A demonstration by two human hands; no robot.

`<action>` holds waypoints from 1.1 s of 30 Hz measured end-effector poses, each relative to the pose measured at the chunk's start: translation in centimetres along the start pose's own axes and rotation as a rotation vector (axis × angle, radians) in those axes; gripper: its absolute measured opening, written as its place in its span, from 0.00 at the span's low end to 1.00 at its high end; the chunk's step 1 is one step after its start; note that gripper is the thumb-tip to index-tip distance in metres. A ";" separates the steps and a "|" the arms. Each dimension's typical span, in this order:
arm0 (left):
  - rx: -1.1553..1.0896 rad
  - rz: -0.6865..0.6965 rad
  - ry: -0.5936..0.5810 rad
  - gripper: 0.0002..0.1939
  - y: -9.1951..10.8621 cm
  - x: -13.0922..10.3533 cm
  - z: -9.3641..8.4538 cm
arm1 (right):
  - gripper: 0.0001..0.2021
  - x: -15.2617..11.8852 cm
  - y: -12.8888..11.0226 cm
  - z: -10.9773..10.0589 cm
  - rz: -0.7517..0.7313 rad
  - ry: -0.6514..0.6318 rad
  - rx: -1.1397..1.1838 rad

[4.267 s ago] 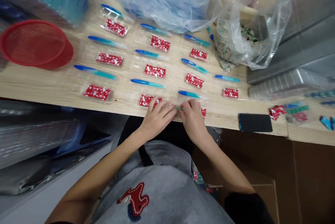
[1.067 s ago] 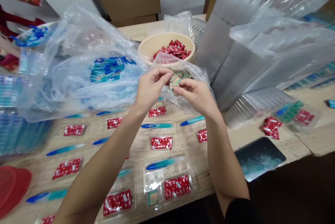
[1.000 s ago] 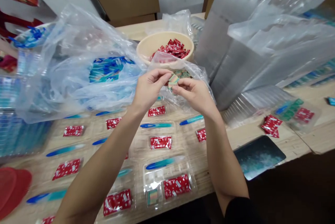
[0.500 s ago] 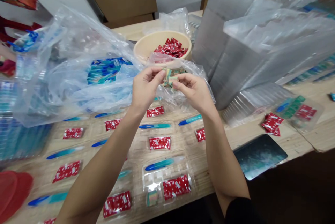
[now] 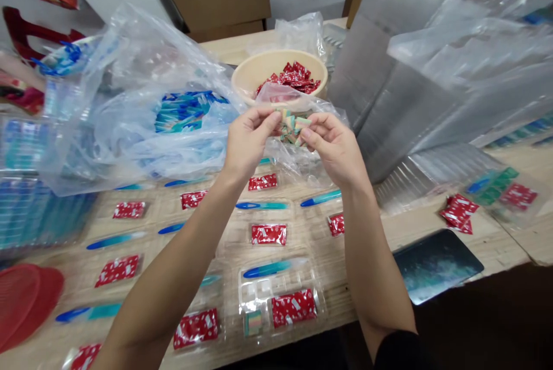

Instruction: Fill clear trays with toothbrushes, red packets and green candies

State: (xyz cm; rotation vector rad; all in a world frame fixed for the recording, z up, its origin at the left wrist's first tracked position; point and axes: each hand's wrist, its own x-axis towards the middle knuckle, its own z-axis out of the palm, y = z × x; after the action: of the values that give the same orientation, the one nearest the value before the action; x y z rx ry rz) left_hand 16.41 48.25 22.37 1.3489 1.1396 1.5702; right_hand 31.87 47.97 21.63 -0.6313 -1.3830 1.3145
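My left hand (image 5: pixel 247 138) is closed in a pinch on a small block striped in pale yellow, green and pink (image 5: pixel 284 115). Another striped block (image 5: pixel 302 123) is held between the thumb and fingers of my right hand (image 5: pixel 336 142). More such blocks lie just beneath my fingertips in a clear plastic bag (image 5: pixel 298 157). Nearer to me, a clear tray (image 5: pixel 317 278) holds a blue-teal pen-shaped stick (image 5: pixel 268 268), a red printed packet (image 5: pixel 294 307) and one striped block (image 5: pixel 253 323) in its lower left compartment.
Several similar trays with red packets (image 5: pixel 268 234) cover the table. Behind my hands is a cream bowl (image 5: pixel 246 73) of red packets. A bag of blue sticks (image 5: pixel 129 151) lies left; stacked clear trays (image 5: pixel 384 87) and a phone (image 5: pixel 438 266) are right. A red basket (image 5: pixel 26 301) sits lower left.
The view has shifted slightly, so things appear farther right. My hands stay over the bag, with the striped blocks at their fingertips turned a little and set slightly farther apart.
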 end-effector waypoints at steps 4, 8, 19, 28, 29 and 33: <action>-0.040 -0.065 -0.135 0.07 0.5 -0.6 0.1 | 0.21 0.2 0.2 0.1 0.003 0.053 -0.005; -0.074 -0.051 -0.135 0.07 0.6 -0.9 0.2 | 0.19 0.2 0.3 0.5 0.004 0.160 -0.070; 0.110 0.031 -0.040 0.08 1.0 -1.2 0.2 | 0.15 0.1 0.4 1.1 -0.018 0.226 -0.180; 0.146 0.085 -0.021 0.05 0.8 -1.1 0.8 | 0.16 0.0 0.1 1.2 -0.028 0.171 -0.117; 0.153 0.084 -0.030 0.05 0.9 -1.2 0.8 | 0.16 0.0 0.2 1.2 -0.029 0.183 -0.134; 0.166 0.109 -0.072 0.05 1.5 -1.7 0.7 | 0.13 0.1 0.4 1.2 -0.067 0.225 -0.222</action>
State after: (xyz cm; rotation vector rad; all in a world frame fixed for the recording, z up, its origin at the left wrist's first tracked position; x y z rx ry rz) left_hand 17.40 46.28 23.25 1.5873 1.1910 1.5168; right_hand 30.62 47.69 21.50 -0.8485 -1.3614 1.0109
